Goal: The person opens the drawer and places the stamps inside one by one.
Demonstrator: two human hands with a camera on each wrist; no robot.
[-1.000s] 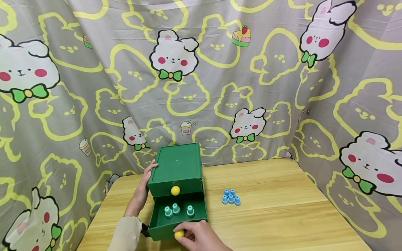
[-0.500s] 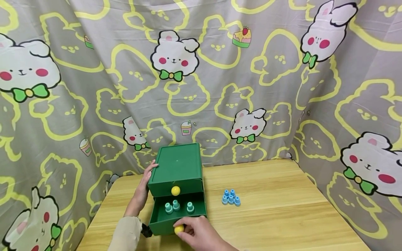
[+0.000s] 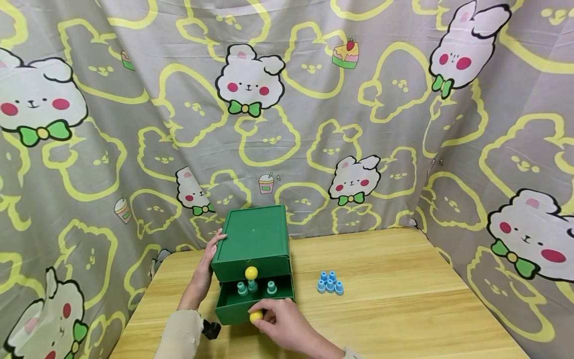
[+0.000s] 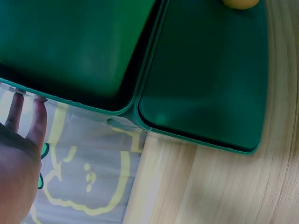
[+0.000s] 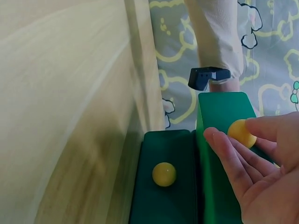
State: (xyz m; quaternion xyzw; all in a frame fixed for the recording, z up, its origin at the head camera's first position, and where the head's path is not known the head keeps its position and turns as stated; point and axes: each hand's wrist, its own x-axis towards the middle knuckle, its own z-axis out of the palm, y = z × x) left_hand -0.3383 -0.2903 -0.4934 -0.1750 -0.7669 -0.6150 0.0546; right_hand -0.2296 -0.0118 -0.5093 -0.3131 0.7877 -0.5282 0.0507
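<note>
A green two-drawer box (image 3: 253, 234) stands on the table, its lower drawer (image 3: 233, 312) partly pulled out. My right hand (image 3: 284, 321) pinches that drawer's yellow knob (image 3: 256, 316) between thumb and fingers; the right wrist view shows the same knob (image 5: 242, 133) in its grip. Inside the drawer stand 3 mint-green stepped pegs, two at the left (image 3: 242, 288) and one peg (image 3: 271, 287) at the right. My left hand (image 3: 204, 269) rests against the box's left side, and the left wrist view shows straight fingers (image 4: 37, 122) touching that wall. The upper drawer's knob (image 3: 251, 272) is untouched.
Several blue stepped pegs (image 3: 330, 285) stand in a cluster on the wooden table (image 3: 394, 289), right of the box. A patterned curtain (image 3: 314, 134) hangs behind and at the sides. A black wrist device (image 3: 211, 329) sits by the left sleeve.
My right hand has pushed the lower drawer inward, so less of its inside shows, and the pegs have moved back with it. The left hand has stayed on the box's side.
</note>
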